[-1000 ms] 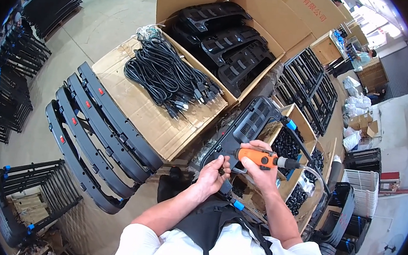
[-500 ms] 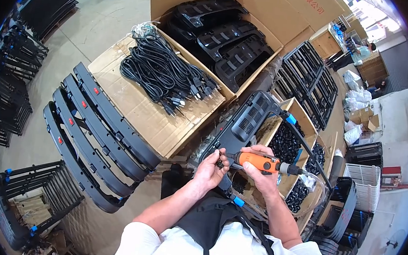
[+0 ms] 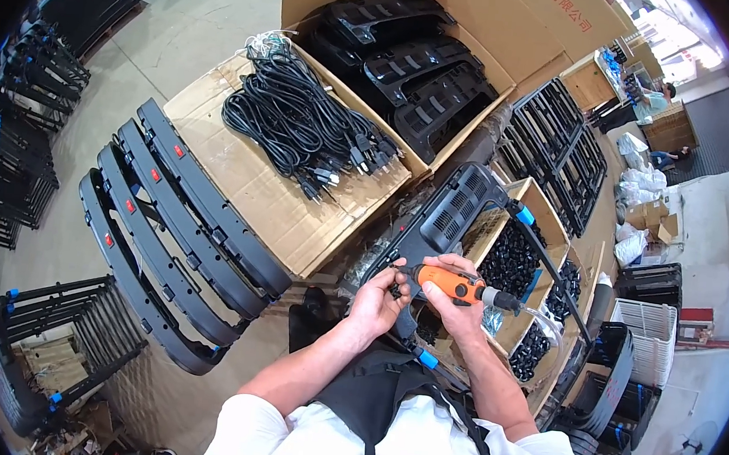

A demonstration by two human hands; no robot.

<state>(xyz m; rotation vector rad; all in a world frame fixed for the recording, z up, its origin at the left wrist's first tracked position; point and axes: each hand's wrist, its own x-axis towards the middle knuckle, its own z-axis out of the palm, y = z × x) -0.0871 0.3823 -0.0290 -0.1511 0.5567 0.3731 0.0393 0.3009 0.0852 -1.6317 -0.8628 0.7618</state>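
Observation:
My right hand [image 3: 454,312] is wrapped round an orange power screwdriver [image 3: 445,281], whose nose points left toward my other hand. At that nose, the fingertips of my left hand [image 3: 378,303] are pinched together. Small dark pieces, perhaps screws, show in the curled left fingers, too small to make out surely. Just beyond both hands lies a black plastic housing [image 3: 464,203] with vent slots, set against a black tube frame [image 3: 551,274] with blue wrappings. The screwdriver's bit is hidden by the left fingertips.
A wooden tray [image 3: 519,189] of small black parts stands to the right. Bundled black power cords [image 3: 304,127] lie on cardboard, beside a large carton [image 3: 520,33] of black plastic covers. Several curved black frames [image 3: 194,243] with red switches stand on the left. People are in the far right background.
The screwdriver has shifted slightly left and its rear end tips a little lower. My left fingertips stay pinched at its nose. The whole view has shifted slightly.

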